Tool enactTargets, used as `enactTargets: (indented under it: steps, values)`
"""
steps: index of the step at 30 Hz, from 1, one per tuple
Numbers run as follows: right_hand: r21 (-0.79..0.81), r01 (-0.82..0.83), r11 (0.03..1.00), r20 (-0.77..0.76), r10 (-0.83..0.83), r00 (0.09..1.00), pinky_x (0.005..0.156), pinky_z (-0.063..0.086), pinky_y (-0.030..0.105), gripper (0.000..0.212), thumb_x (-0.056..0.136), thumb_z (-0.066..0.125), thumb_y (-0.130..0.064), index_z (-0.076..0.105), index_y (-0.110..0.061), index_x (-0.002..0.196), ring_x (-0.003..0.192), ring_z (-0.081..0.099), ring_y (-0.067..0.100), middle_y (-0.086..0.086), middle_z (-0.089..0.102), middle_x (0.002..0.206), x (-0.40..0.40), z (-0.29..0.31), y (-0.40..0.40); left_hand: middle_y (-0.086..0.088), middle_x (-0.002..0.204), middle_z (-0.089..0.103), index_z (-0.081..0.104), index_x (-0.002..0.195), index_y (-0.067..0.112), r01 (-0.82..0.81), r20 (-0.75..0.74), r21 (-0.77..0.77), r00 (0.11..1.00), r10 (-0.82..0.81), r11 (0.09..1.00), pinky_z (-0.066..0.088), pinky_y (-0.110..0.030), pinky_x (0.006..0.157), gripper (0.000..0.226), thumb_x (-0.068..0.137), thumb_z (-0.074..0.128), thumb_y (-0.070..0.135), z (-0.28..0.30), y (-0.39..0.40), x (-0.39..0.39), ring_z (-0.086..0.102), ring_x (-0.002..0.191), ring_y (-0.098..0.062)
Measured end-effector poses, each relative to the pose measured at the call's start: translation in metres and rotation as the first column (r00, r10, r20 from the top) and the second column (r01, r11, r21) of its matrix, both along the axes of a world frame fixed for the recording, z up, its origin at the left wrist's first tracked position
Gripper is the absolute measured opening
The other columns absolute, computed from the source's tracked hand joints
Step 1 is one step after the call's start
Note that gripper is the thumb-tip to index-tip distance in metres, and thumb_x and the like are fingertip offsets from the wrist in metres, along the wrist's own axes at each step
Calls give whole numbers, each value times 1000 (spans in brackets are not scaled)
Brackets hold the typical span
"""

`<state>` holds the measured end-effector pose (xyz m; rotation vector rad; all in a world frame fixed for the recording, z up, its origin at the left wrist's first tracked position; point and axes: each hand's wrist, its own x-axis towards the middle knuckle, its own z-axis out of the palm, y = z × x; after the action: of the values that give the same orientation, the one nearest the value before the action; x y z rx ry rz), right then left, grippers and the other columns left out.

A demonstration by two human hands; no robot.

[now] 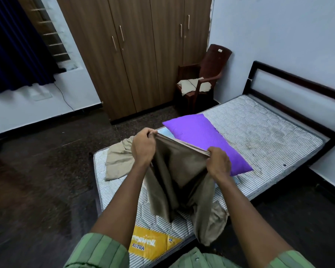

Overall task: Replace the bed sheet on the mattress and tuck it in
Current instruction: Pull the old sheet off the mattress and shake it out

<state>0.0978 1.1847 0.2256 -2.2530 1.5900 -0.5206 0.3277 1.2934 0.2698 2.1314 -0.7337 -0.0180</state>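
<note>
Left hand (143, 146) and right hand (219, 163) each pinch the top edge of the folded sheet (174, 175), held taut above the bare mattress (259, 132). Lifting it likely lets the folds drop open for spreading.

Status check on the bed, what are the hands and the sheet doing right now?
Left hand and right hand both pinch the folded brown sheet by its top edge. Mattress bare. Purple pillow and crumpled beige cloth lying on it, in the way.
</note>
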Motion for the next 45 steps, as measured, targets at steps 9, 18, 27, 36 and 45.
enactTargets:
  steps: [9, 18, 27, 36, 45]
  values:
    - [154, -287, 945, 491, 179, 852, 70, 50, 45, 7, 83, 56, -14, 56, -21, 81, 77, 61, 21, -5, 66, 75, 31, 18, 0, 21, 112, 71, 73, 116, 35, 655, 67, 155, 740, -669, 740, 54, -32, 94, 47, 73, 89, 42, -19, -25, -30, 65, 102, 1]
    - [195, -408, 892, 508, 264, 820, 68, 46, 44, 19, 78, 45, -28, 54, -15, 68, 65, 50, 13, -8, 54, 61, 25, 21, 0, 20, 76, 71, 76, 86, 32, 604, 77, 107, 787, -612, 790, 53, -31, 69, 15, 86, 67, 43, -21, -28, -41, 60, 66, 3]
    - [190, -390, 901, 490, 257, 833, 69, 44, 46, 25, 80, 46, -34, 56, -11, 75, 70, 50, 17, -1, 56, 68, 22, 26, 8, 10, 80, 66, 61, 98, 34, 702, 31, 54, 710, -704, 710, 54, -36, 69, 20, 86, 73, 44, -9, -17, -51, 59, 66, -7]
    - [135, -198, 971, 234, 163, 959, 75, 49, 43, 27, 81, 38, -26, 61, -23, 97, 91, 61, 38, 11, 69, 94, 25, 23, 23, 16, 75, 60, 67, 91, 30, 592, 328, 146, 727, -603, 793, 51, -36, 71, 11, 93, 62, 40, -2, -8, -55, 56, 71, -7]
    - [48, 135, 990, -19, -134, 991, 81, 53, 40, 27, 85, 50, -4, 70, -13, 101, 99, 67, 42, 19, 70, 103, -12, 16, 9, 12, 92, 69, 69, 91, 23, 264, 248, -188, 945, -214, 946, 46, -28, 70, 11, 97, 61, 28, 6, 3, -30, 61, 81, -10]
